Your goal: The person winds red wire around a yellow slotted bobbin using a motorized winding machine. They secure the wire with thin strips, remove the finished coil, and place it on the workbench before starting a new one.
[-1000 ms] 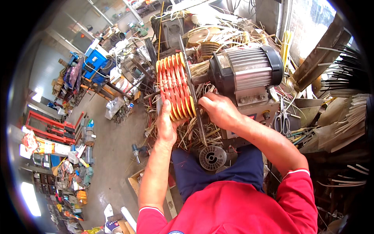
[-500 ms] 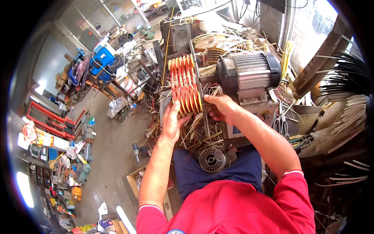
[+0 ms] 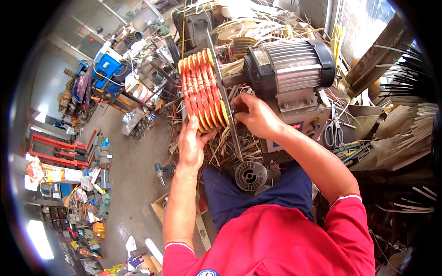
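Red-copper wire coils [image 3: 198, 87] are wound on a row of yellow formers [image 3: 222, 108], which stand against a flat metal bar [image 3: 229, 119]. My left hand [image 3: 189, 146] grips the formers from below, its thumb on the near face and its fingers curled under the rim. On the bar's other side, my right hand [image 3: 258, 117] pinches a small dark piece whose kind I cannot make out. Beyond the bar, a shaft joins the coil assembly to a grey-and-black electric motor [image 3: 294, 69].
Cut straw-coloured strips [image 3: 251, 149] litter the bench around the motor. Scissors [image 3: 333, 131] hang right of the control box [image 3: 299, 126]. A round grey perforated spool [image 3: 251, 176] sits by my lap. Long black bristle-like strands [image 3: 410, 78] jut in at right. A drill-like tool [image 3: 162, 172] lies at left.
The view has shifted, and the coils and bar now appear further left. My right hand has drawn its fingers into a tighter pinch beside the bar. My left hand keeps its hold.
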Demonstrator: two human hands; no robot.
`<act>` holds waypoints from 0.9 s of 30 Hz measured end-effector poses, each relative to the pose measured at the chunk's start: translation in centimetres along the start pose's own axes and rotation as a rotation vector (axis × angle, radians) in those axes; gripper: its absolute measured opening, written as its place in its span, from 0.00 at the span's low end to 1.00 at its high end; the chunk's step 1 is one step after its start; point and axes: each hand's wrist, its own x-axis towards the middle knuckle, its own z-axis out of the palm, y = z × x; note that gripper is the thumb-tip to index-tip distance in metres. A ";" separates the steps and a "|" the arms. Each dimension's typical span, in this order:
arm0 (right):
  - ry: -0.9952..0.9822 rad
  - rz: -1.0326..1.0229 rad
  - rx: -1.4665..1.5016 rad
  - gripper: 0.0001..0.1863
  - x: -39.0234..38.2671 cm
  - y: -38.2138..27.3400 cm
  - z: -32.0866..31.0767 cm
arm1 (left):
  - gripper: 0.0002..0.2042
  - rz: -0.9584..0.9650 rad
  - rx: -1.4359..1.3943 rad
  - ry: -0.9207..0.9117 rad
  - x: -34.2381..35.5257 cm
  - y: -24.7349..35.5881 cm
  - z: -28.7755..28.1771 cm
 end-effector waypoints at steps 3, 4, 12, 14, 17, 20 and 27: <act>0.003 -0.147 -0.249 0.12 -0.2 0.1 -0.1 | 0.28 0.004 -0.005 0.032 0.1 -0.5 -0.1; 0.012 -0.248 -0.346 0.12 -0.3 -0.2 0.0 | 0.28 0.004 -0.001 0.042 0.0 -0.2 0.0; 0.331 -0.154 -0.046 0.10 -2.2 0.9 2.5 | 0.29 0.054 -0.018 0.033 0.3 -0.7 0.5; 0.319 0.302 0.506 0.16 -2.2 0.2 3.4 | 0.31 0.073 -0.016 0.044 0.2 -0.7 0.9; 0.143 0.647 0.736 0.19 -1.7 -0.2 1.8 | 0.32 0.096 -0.005 0.058 0.4 -1.0 0.6; 0.090 0.704 0.690 0.16 -1.0 -0.7 1.3 | 0.33 0.103 -0.023 0.057 0.4 -1.0 0.6; 0.267 0.210 0.464 0.13 -1.2 -0.3 3.1 | 0.32 0.100 -0.037 0.070 0.5 -1.1 0.4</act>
